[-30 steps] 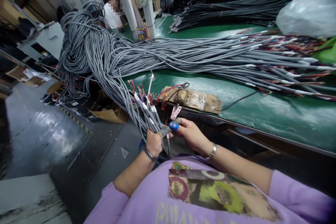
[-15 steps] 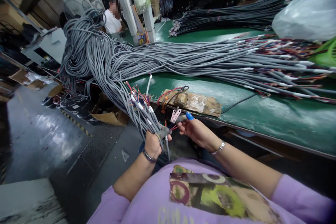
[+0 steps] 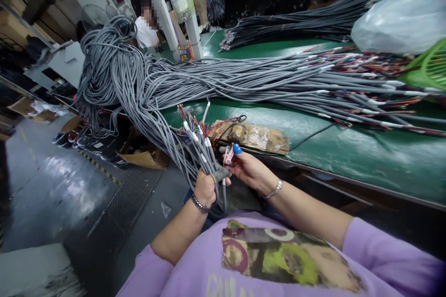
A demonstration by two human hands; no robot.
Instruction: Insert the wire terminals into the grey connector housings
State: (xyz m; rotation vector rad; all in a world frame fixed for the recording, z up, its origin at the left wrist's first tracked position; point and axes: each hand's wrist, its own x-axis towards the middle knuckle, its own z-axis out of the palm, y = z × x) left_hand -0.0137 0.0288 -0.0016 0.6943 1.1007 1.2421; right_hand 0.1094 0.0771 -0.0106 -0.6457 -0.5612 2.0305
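Note:
My left hand (image 3: 206,187) is closed around a bundle of grey cables (image 3: 199,148), its thumb in a dark grey cover. Above the fist the cable ends fan out, with white bands and thin red and blue wires at their tips. Just to the right, my right hand (image 3: 248,167) is pinched on thin coloured wires (image 3: 231,167) coming from a cable by the left thumb. One of its fingertips wears a blue cover. Against these fingers is a small pink clip-like piece (image 3: 228,155); whether they grip it too, I cannot tell.
A worn, taped block (image 3: 259,137) lies at the green table's (image 3: 348,158) front edge. Behind it stretches a long pile of grey cables (image 3: 226,76). Farther back are black cables (image 3: 296,23), a plastic bag (image 3: 400,18) and a green basket (image 3: 430,67). A person (image 3: 145,30) sits beyond the posts.
My right hand has moved left, closer to the left hand and against the pink piece. The cable ends in my left hand have shifted slightly right and spread. The view has shifted a little.

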